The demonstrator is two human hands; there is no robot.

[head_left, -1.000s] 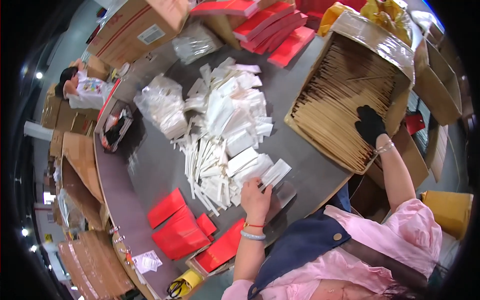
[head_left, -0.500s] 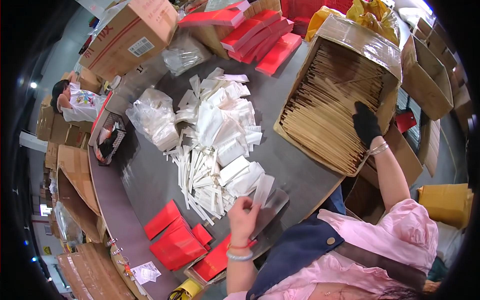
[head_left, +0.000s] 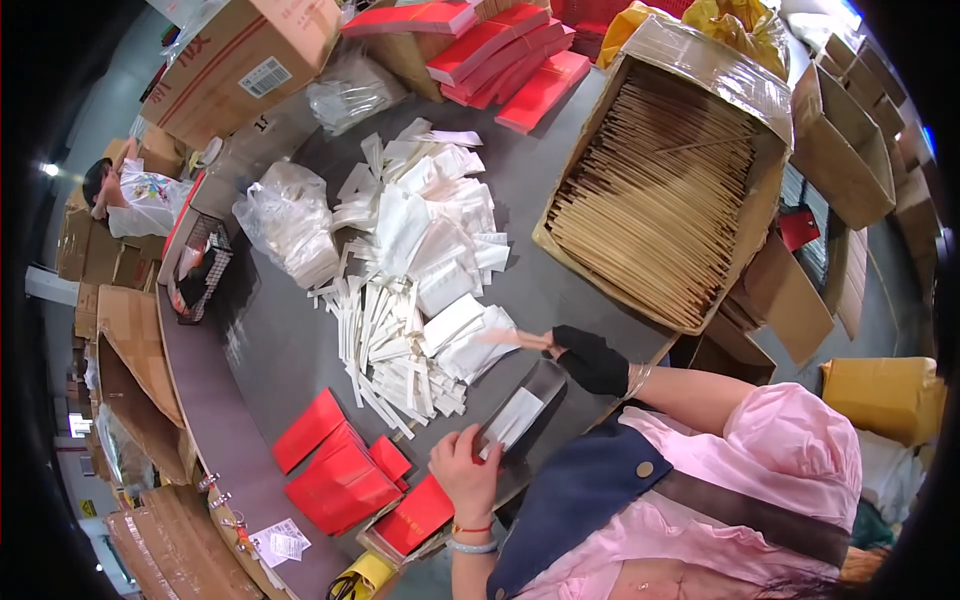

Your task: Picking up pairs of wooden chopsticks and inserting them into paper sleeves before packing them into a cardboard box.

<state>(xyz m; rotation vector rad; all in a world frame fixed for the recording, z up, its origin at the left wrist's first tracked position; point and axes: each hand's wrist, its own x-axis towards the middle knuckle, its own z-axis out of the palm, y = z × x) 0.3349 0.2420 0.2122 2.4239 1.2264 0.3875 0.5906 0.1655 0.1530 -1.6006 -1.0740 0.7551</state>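
My left hand (head_left: 468, 472) is at the near side of the table, its fingertips closed on the lower end of a clear plastic sleeve (head_left: 545, 380). A white packet (head_left: 514, 418) lies in or on that sleeve; I cannot tell which. Over the sleeve's far end, my right hand (head_left: 592, 360) reaches leftward in a black glove with bare fingertips. Those fingertips are smeared by motion, so whatever they hold cannot be made out. Just beyond them spreads a pile of white packets and slips (head_left: 440, 235).
A cardboard box (head_left: 770, 110) of tan, thin stick-like pieces (head_left: 650, 210) stands at the right. Red envelopes (head_left: 342, 480) lie near left, red stacks (head_left: 500, 55) at the back. A plastic bag (head_left: 290, 220) and a wire basket (head_left: 205, 270) are leftward. A person (head_left: 140, 190) is far left.
My right hand has left the box of tan pieces and come over the plastic sleeve. My left hand has moved slightly down and left; the sleeve now lies lower, with the white packet at it.
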